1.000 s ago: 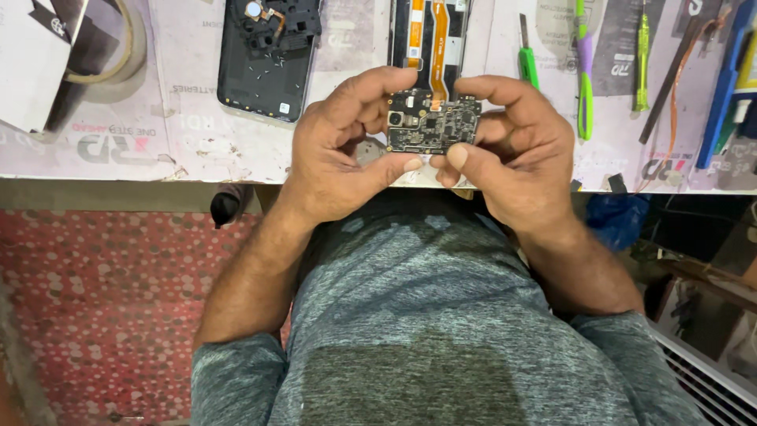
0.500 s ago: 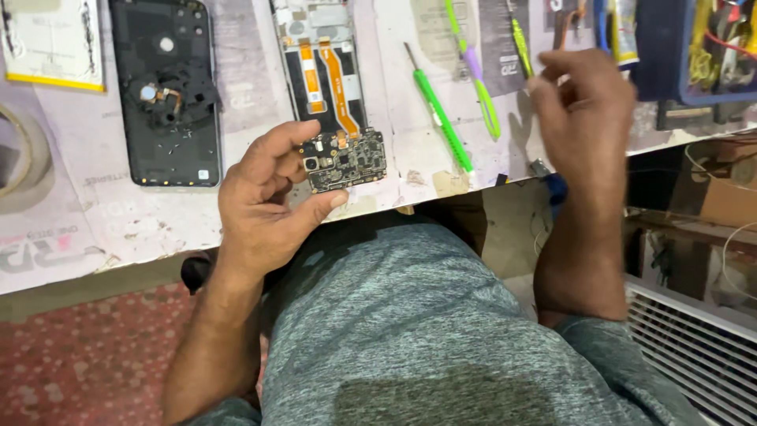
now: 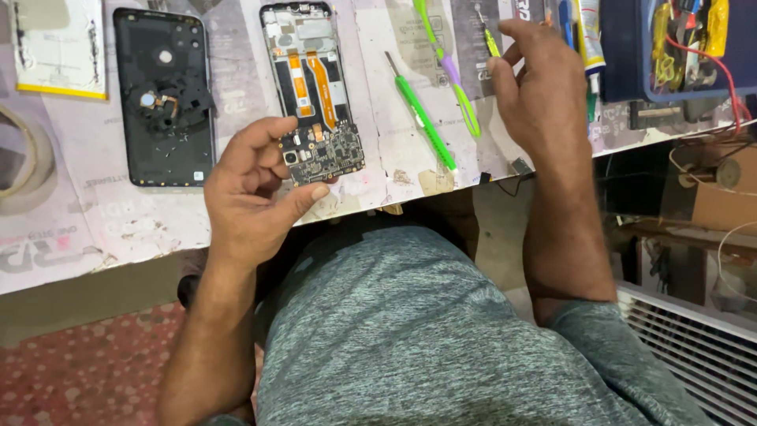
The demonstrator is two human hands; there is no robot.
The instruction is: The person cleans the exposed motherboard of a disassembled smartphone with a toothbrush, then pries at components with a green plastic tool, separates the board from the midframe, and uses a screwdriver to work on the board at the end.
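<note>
We hold a small dark circuit board point(image 3: 323, 154) in our left hand point(image 3: 252, 193). It sits over the near edge of the table point(image 3: 102, 229), just in front of the open phone frame point(image 3: 306, 67). Our thumb and fingers pinch it by its edges, so the grip is narrow and closed on the board.

We think the board is very light, thin and stiff. It looks easy to break, with many tiny parts on its face. Holding it by the edges, away from the tiny parts, seems best. Its face points up at us. Its long side runs left to right, a little tilted, with the right end nearer the far edge.

Our right hand point(image 3: 536, 87) is up over the far right part of the table, near a thin yellow-green tool point(image 3: 490, 39). Its fingers are loosely curled and hold nothing. A green screwdriver point(image 3: 422, 114) lies between our hands. A black phone back cover point(image 3: 164, 99) lies to the left.
</note>
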